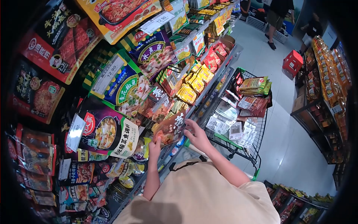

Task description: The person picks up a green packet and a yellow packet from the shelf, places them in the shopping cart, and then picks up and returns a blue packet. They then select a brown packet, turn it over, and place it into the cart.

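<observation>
A brown seasoning packet [170,128] with pale lettering and a food picture is held low in front of the shelf. My left hand [154,147] grips its lower left side, thumb laid over the front. At the right edge my right hand [197,133] has its fingers curled against the packet; part of this grip is hidden. Just behind lies a similar brown packet [156,104] on the shelf. A large purple-and-white seasoning pouch [108,130] hangs to the left of my left hand.
A wire shopping cart [261,143] with packets and printed labels stands at my right. Yellow packets [197,80] fill the shelf ahead. A red box [292,64] sits on the floor near a display rack [317,112]. A person [279,15] stands farther down the aisle.
</observation>
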Motion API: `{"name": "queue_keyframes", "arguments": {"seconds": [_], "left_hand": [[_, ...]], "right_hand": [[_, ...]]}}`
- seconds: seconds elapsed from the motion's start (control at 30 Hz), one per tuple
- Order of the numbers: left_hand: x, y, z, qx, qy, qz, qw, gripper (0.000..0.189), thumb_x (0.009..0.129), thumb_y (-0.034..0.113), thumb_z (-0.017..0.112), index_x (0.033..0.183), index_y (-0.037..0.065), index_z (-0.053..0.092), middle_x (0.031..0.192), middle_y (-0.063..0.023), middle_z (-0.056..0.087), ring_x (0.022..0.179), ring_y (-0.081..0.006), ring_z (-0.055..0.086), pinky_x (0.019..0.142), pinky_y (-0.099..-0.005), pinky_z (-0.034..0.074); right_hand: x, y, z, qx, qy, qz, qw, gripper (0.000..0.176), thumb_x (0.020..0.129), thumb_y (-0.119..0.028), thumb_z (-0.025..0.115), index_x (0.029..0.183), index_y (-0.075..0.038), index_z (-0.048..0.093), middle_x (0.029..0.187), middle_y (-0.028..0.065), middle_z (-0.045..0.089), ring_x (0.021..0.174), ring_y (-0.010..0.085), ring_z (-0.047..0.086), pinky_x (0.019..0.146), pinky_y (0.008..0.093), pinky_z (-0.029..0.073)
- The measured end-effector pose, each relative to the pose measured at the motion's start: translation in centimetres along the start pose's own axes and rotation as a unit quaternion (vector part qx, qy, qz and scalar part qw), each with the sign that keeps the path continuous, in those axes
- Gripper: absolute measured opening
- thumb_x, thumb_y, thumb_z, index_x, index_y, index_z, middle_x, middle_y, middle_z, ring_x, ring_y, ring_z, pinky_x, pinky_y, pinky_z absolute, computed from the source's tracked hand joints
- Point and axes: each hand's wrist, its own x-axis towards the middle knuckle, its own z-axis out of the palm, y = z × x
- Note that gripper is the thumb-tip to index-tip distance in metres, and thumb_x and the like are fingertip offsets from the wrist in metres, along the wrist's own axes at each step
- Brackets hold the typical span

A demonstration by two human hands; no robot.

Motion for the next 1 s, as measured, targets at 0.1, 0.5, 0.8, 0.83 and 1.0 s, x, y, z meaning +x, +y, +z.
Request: {"name": "queue_keyframes", "arguments": {"seconds": [0.1, 0.5, 0.8, 0.83, 1.0], "left_hand": [[0.2, -2.3, -0.3, 0.035, 0.018, -0.023, 0.999, 0.045, 0.099, 0.035, 0.057, 0.112, -0.007, 0.064, 0.103, -0.0160, 0.071, 0.096, -0.0232, 0.066, 0.086, -0.0340, 0.049], [4.1, -4.4, 0.6, -0.026, 0.052, -0.007, 0.998, 0.047, 0.099, 0.041, 0.054, 0.108, -0.004, 0.065, 0.094, -0.0166, 0.071, 0.089, -0.0249, 0.067, 0.081, -0.0375, 0.048], [6.4, -4.3, 1.2, 0.036, 0.030, -0.059, 0.997, 0.046, 0.099, 0.040, 0.055, 0.109, -0.004, 0.065, 0.092, -0.0155, 0.071, 0.088, -0.0179, 0.065, 0.079, -0.0358, 0.049], [6.8, -5.1, 1.6, 0.017, 0.032, -0.043, 0.998, 0.045, 0.099, 0.039, 0.055, 0.109, -0.004, 0.065, 0.093, -0.0147, 0.071, 0.088, -0.0182, 0.065, 0.080, -0.0358, 0.049], [6.9, -4.1, 2.4, -0.041, 0.026, -0.003, 0.999, 0.044, 0.099, 0.039, 0.056, 0.108, -0.003, 0.066, 0.095, -0.0126, 0.071, 0.089, -0.0198, 0.065, 0.082, -0.0365, 0.048]], "right_hand": [[0.0, 0.8, 0.6, -0.053, -0.051, 0.000, 0.997, 0.051, 0.096, -0.018, 0.058, 0.142, -0.004, 0.042, 0.137, 0.0190, 0.054, 0.120, 0.0318, 0.059, 0.099, 0.0391, 0.048], [1.9, 2.4, 3.3, -0.165, -0.138, -0.009, 0.977, 0.052, 0.095, -0.016, 0.061, 0.142, -0.005, 0.043, 0.138, 0.0236, 0.052, 0.125, 0.0331, 0.054, 0.094, 0.0375, 0.049], [5.3, 2.5, 5.9, -0.280, -0.147, -0.106, 0.943, 0.059, 0.094, -0.015, 0.060, 0.147, -0.006, 0.037, 0.154, 0.0270, 0.027, 0.140, 0.0405, 0.034, 0.114, 0.0424, 0.032], [5.9, 2.4, 6.0, -0.282, -0.146, -0.106, 0.942, 0.059, 0.094, -0.015, 0.060, 0.147, -0.006, 0.037, 0.154, 0.0270, 0.027, 0.140, 0.0405, 0.034, 0.114, 0.0424, 0.032], [8.8, 2.9, 6.0, -0.368, -0.131, -0.178, 0.903, 0.076, 0.087, -0.010, 0.062, 0.153, -0.010, 0.024, 0.155, 0.0276, 0.023, 0.137, 0.0532, 0.029, 0.113, 0.0511, 0.032]]}}
